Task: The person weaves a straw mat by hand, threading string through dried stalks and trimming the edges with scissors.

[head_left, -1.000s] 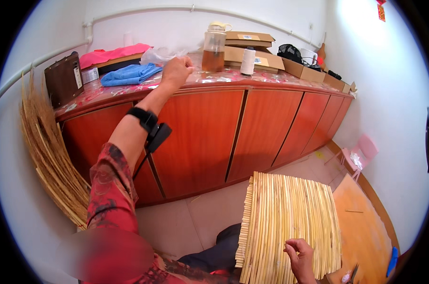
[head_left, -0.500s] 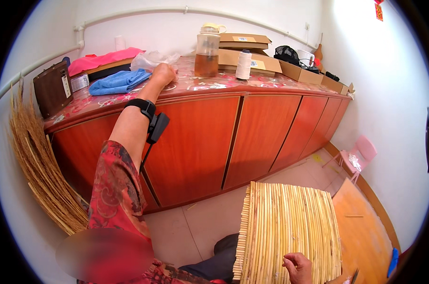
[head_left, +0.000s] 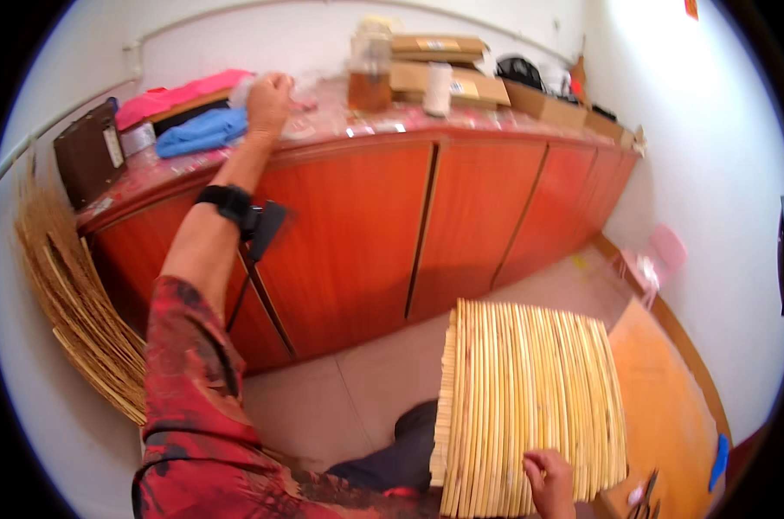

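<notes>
A long red cabinet (head_left: 349,233) runs along the white wall, its patterned top crowded and rather blurred from where I stand. The left hand (head_left: 269,104) is raised over the front edge of that top, fingers curled in; whatever may be between them is too smeared to tell. It covers part of a crumpled clear plastic bag (head_left: 240,92), and the wrist sits close beside a folded blue cloth (head_left: 203,132). Down low, the mat of pale stalks (head_left: 530,389) lies beside a dark trouser leg (head_left: 401,450), one lower corner cut off by the view. The right hand (head_left: 549,480) is over its lower part, thumb and forefinger bent toward each other; I can't tell whether they pinch anything or touch the stalks. Scissors (head_left: 647,497), partly cut off, lie near the corner of an orange board (head_left: 665,398).

To the right of the left hand stand a bottle of brown liquid (head_left: 369,86) and a white spool (head_left: 438,89), which hides part of the cardboard boxes (head_left: 481,89). A brown case (head_left: 89,156) blocks the cabinet's left end, above a sheaf of dry stems (head_left: 72,294).
</notes>
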The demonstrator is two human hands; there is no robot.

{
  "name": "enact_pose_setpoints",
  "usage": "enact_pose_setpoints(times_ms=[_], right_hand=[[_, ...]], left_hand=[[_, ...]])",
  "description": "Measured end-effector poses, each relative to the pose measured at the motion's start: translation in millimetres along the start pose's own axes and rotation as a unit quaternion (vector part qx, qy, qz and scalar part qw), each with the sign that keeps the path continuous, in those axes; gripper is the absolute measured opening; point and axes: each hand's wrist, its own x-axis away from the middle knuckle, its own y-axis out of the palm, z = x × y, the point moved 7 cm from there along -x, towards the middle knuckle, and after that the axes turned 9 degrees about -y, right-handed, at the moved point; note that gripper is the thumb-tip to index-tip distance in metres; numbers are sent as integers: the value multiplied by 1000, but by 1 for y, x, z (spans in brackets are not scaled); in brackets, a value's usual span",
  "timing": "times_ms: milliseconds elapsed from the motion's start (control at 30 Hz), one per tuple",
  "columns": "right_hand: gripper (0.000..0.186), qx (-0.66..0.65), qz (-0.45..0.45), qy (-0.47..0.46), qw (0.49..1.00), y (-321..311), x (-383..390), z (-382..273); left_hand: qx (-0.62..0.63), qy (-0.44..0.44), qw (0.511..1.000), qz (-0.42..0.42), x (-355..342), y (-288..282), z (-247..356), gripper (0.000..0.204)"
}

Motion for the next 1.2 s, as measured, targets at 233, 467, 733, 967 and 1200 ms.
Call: enact_pose_setpoints(times_ms=[233, 467, 733, 967, 1200], right_hand=[[14, -50, 19, 28, 998, 10, 3, -1], [17, -60, -27, -25, 997, 63, 6, -24], [26, 40, -59, -72, 995, 84, 2, -44], [19, 70, -66, -50, 994, 117, -7, -32], [14, -167, -16, 126, 978, 110, 7, -9]], left_hand=[[204, -47, 806, -554, 299, 11, 133, 5], [209, -125, 717, -653, 481, -22, 118, 8], [255, -325, 570, -710, 533, -36, 111, 10], [263, -313, 534, -740, 539, -38, 119, 12], [276, -306, 505, -759, 542, -40, 125, 14]])
